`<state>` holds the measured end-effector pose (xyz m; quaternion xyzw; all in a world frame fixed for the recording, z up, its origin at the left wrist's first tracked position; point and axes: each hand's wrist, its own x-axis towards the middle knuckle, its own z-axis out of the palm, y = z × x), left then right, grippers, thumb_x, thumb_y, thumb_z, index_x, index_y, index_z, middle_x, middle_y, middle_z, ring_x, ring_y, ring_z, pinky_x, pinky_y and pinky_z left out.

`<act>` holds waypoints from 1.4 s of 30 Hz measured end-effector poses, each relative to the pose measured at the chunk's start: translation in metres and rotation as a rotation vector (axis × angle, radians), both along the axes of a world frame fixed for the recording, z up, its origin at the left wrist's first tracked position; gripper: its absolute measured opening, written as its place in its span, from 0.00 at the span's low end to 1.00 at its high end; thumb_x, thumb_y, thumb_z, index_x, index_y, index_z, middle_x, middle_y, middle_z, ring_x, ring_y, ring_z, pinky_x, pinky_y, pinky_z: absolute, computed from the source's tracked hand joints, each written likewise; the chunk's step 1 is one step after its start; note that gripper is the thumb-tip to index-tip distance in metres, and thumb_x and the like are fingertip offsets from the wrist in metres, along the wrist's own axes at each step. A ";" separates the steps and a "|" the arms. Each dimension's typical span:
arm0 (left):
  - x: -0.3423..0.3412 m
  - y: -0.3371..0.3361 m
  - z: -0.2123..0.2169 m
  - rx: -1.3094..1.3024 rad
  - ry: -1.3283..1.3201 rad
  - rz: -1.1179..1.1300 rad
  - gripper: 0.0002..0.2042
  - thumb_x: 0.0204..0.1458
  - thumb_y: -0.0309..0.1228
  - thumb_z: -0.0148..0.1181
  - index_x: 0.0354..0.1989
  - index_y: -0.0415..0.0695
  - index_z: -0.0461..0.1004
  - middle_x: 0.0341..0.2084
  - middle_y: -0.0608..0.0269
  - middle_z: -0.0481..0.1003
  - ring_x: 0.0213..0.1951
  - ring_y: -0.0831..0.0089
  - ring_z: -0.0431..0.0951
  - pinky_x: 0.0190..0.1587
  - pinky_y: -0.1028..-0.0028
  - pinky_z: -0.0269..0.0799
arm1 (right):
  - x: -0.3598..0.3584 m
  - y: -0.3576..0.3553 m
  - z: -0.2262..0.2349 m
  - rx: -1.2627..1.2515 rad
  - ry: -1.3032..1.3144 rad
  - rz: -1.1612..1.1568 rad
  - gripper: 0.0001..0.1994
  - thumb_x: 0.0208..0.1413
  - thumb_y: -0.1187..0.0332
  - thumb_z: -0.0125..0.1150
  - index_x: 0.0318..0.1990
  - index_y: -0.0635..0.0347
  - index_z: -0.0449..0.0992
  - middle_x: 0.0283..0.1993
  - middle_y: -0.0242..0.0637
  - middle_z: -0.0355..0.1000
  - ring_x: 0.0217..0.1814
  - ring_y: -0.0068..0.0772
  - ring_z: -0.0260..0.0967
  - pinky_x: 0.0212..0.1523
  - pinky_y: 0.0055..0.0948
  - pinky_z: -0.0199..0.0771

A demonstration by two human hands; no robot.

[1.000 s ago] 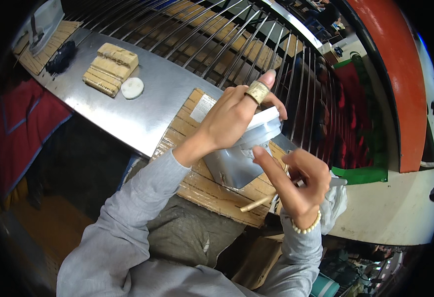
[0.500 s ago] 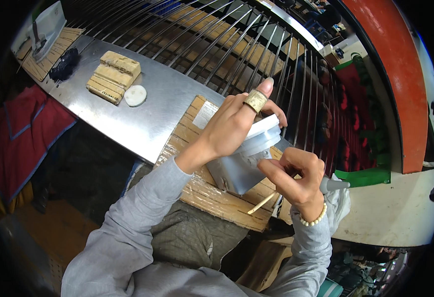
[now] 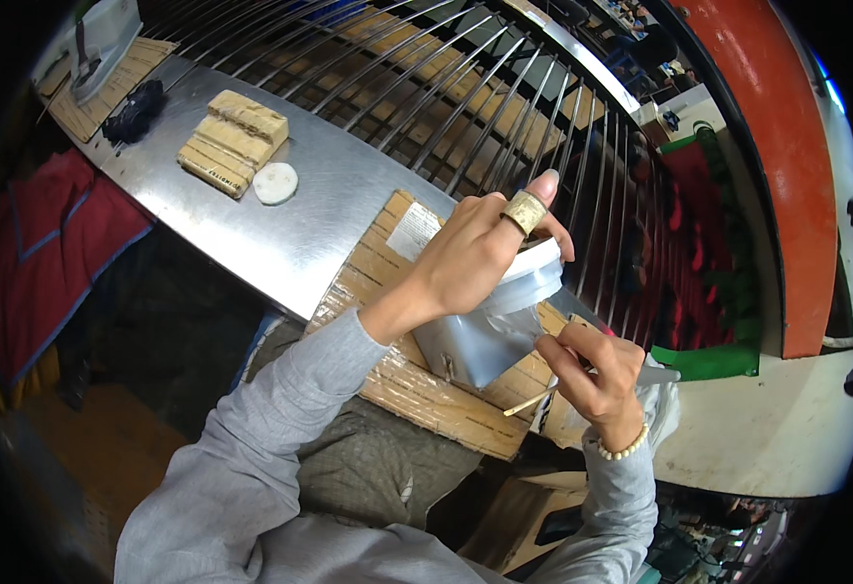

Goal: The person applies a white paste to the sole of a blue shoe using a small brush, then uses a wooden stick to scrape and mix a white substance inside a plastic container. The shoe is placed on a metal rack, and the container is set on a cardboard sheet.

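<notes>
Gripping the tilted tub (image 3: pixel 490 316) rim, left hand (image 3: pixel 470 258) closed; right hand (image 3: pixel 597 375), just below-right, pinches a stick (image 3: pixel 528 401).

A workshop: steel tabletop (image 3: pixel 280 234), metal rod rack (image 3: pixel 426 88) at twelve o'clock, wooden blocks (image 3: pixel 232 141) at ten.

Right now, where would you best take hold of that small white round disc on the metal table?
Pinch the white disc across its rim from straight above. It lies flat on the metal table, with a wooden block close on its left, leaving the other sides free.
</notes>
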<state>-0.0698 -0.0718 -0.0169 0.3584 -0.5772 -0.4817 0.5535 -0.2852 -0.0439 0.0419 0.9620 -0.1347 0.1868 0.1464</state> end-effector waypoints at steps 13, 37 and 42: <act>0.003 0.001 0.006 0.030 -0.116 0.047 0.43 0.67 0.61 0.25 0.29 0.40 0.85 0.25 0.55 0.82 0.31 0.66 0.80 0.42 0.70 0.73 | -0.033 0.000 -0.019 0.024 0.077 -0.208 0.16 0.36 0.75 0.68 0.38 0.56 0.84 0.33 0.28 0.69 0.22 0.22 0.69 0.19 0.25 0.66; -0.005 0.004 0.008 0.091 0.059 0.016 0.42 0.67 0.61 0.23 0.37 0.39 0.84 0.33 0.54 0.83 0.37 0.68 0.82 0.45 0.72 0.79 | -0.108 0.073 0.007 0.088 -1.006 -0.515 0.07 0.58 0.78 0.68 0.40 0.64 0.74 0.39 0.33 0.62 0.37 0.23 0.59 0.38 0.21 0.61; -0.004 0.004 0.008 0.093 0.070 0.005 0.42 0.67 0.61 0.23 0.37 0.38 0.84 0.34 0.53 0.83 0.38 0.68 0.83 0.46 0.73 0.79 | -0.118 0.072 0.017 0.148 -1.257 -0.538 0.04 0.62 0.79 0.63 0.41 0.65 0.73 0.42 0.33 0.65 0.38 0.18 0.61 0.40 0.19 0.64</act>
